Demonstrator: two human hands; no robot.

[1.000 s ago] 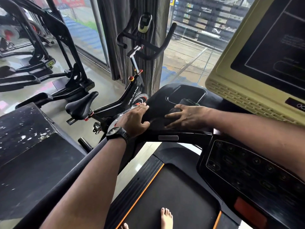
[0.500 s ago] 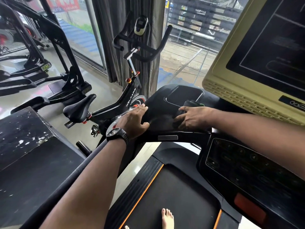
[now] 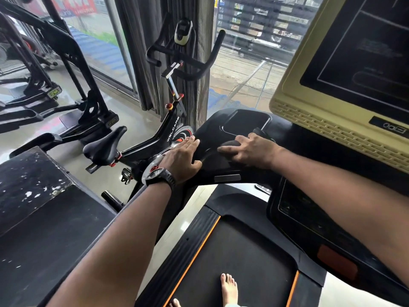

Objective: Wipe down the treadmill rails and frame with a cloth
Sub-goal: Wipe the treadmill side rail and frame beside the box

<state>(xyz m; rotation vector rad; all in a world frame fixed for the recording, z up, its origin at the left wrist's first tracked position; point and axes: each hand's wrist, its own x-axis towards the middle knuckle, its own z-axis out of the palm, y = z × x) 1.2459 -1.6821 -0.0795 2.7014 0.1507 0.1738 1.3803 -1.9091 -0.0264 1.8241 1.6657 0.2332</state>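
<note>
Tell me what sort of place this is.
Most likely a gym: a treadmill underfoot, a spin bike beside it, and an elliptical-style machine by the windows. The right hand holds a cloth on the treadmill's frame.

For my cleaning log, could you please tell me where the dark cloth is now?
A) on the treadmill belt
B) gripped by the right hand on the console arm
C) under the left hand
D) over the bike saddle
B: the right hand curls round the dark cloth on the console arm; the left hand lies flat beside it.
</note>
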